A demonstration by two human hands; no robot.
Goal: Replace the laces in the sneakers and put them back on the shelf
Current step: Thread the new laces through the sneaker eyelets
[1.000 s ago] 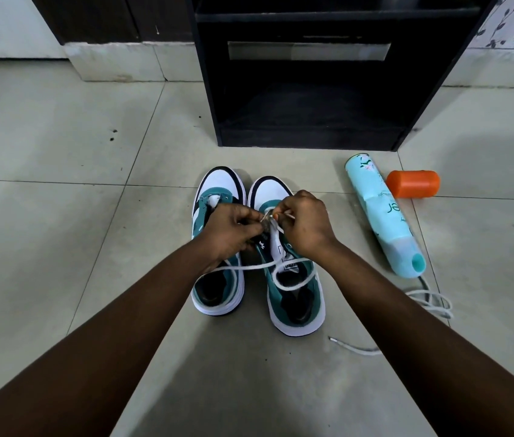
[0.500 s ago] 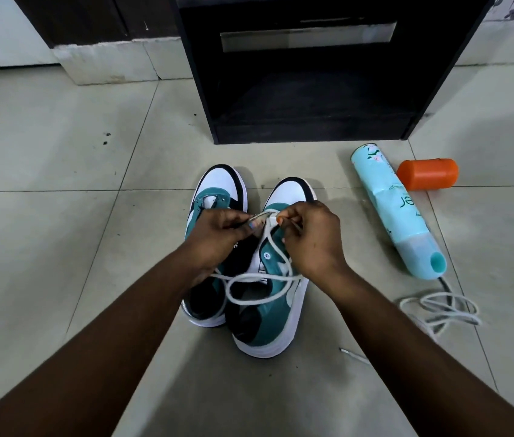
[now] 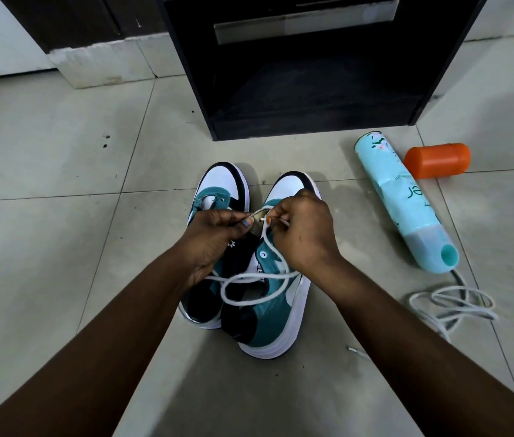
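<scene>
Currently two teal, white and black sneakers stand side by side on the tiled floor (image 3: 44, 171), toes toward the black shelf unit (image 3: 312, 89). Left sneaker (image 3: 222, 190) sits flat; right sneaker (image 3: 276, 313) is tipped onto its side toward the left one, white sole edge facing right. Both hands are over the forward eyelets of the right sneaker. Left hand (image 3: 211, 244): fingers curled, thumb and fingertips pinching the eyelet flap or lace at that spot; which of the two cannot be resolved. Right hand (image 3: 304, 230): fingers curled, pinching the tip end of the white lace (image 3: 249, 298) just beside the left fingertips. From the pinch the lace runs down across the tongue and forms a loose loop over the shoe opening, one strand passing under the left wrist. Right of the sneakers: a light-blue spray can (image 3: 407, 206) lies on its side, nozzle end nearer the person, orange cap (image 3: 437, 160) lying just beside its far end. A second white lace (image 3: 451, 305) lies in a loose coil on the floor near the nozzle, its end partly hidden by the right forearm.
</scene>
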